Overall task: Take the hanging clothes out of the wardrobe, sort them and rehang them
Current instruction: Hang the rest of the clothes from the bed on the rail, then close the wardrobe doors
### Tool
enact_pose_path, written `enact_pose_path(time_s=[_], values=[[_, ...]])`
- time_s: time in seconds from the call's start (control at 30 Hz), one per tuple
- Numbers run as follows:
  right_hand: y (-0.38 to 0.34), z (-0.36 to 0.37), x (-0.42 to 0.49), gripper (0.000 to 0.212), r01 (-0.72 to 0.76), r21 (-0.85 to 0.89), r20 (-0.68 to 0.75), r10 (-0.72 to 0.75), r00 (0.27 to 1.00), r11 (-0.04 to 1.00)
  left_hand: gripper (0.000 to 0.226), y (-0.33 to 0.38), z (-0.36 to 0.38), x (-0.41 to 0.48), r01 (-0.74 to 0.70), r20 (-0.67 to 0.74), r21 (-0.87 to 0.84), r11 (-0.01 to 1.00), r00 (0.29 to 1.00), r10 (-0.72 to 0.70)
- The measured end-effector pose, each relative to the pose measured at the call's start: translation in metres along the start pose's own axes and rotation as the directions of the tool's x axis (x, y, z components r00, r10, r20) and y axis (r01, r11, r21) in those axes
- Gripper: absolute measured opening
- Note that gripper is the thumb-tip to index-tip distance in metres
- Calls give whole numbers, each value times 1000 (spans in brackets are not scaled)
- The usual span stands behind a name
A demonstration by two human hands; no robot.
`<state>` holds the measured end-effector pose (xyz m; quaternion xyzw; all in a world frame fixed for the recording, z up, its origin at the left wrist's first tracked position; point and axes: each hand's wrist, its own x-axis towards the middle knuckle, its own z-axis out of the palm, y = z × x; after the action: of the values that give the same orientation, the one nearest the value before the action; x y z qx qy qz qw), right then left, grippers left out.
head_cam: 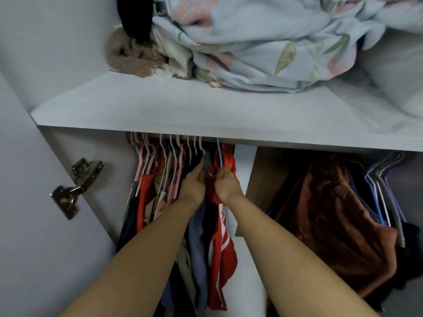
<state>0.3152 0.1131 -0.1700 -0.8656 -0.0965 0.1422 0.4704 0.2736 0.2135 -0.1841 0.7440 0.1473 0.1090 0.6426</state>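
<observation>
Far left: a metal hinge (pixel 75 186) sits on the open wardrobe door (pixel 45 236).

Upper level, on the shelf (pixel 183 110): a brown knit item (pixel 128 56) lies under a black item (pixel 135 14). Right of them a pale blue floral bedding bundle (pixel 263 42) fills most of the shelf.

Below the shelf, left compartment: a packed row of pink hangers (pixel 146 154) carries the hanging clothes (pixel 148 193), red, beige and navy among them.

Left grip (pixel 192 186): reaches into the right end of this row. Its thumb lies against a dark blue garment (pixel 207 165); the fingers are hidden among the cloth, so whether it is closed round anything cannot be told.

Just beside it, a blue hanger (pixel 219 154) rises to the underside of the shelf. Right grip (pixel 226 185): curled into a fist round the base of this hanger's neck, at the top of the red garment (pixel 220 243) with white stripes, which hangs below the fist.

A white divider panel (pixel 246 170) stands right of the red garment.

Right compartment: a rust-brown fleece garment (pixel 332 213) hangs near blue, white and purple hangers (pixel 377 191).
</observation>
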Motion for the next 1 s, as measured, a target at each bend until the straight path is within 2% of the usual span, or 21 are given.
enact_pose_path(time_s=[0.1, 0.17, 0.23, 0.33, 0.43, 0.6, 0.73, 0.87, 0.93, 1.0], values=[[-7, -23, -24, 43, 29, -210, -33, -37, 999, 977, 50, 23, -8, -15, 45, 76, 209, 977, 995, -62], [-9, -44, -48, 45, 97, -352, -139, -154, 978, 931, 44, 38, -12, -30, 70, 121, 380, 922, 985, -124], [-10, -68, -75, 43, 161, -516, -169, -284, 944, 841, 37, 46, -12, -49, 48, 71, 531, 846, 992, -101], [-5, -103, -112, 35, 220, -648, -109, -375, 921, 729, 31, 54, -9, -93, 72, -66, 758, 648, 997, -34], [-5, -128, -139, 27, 238, -770, -48, -425, 904, 592, 27, 62, -11, -145, 124, -141, 884, 450, 990, 3], [-16, -127, -180, 21, 289, -840, 36, -485, 874, 459, 26, 78, -40, -217, 257, -300, 928, 269, 944, 135], [-17, -107, -213, 21, 359, -843, 104, -534, 839, 400, 26, 85, -70, -265, 289, -295, 956, 56, 931, 216], [-17, -93, -243, 22, 392, -846, 144, -552, 821, 361, 21, 84, -87, -301, 302, -281, 949, -94, 941, 189], [-25, -89, -255, 23, 394, -857, 157, -561, 813, 331, 21, 81, -93, -318, 286, -262, 949, -133, 949, 174], [-36, -84, -265, 23, 393, -862, 160, -567, 808, 319, 21, 76, -99, -336, 278, -253, 952, -127, 951, 177]])
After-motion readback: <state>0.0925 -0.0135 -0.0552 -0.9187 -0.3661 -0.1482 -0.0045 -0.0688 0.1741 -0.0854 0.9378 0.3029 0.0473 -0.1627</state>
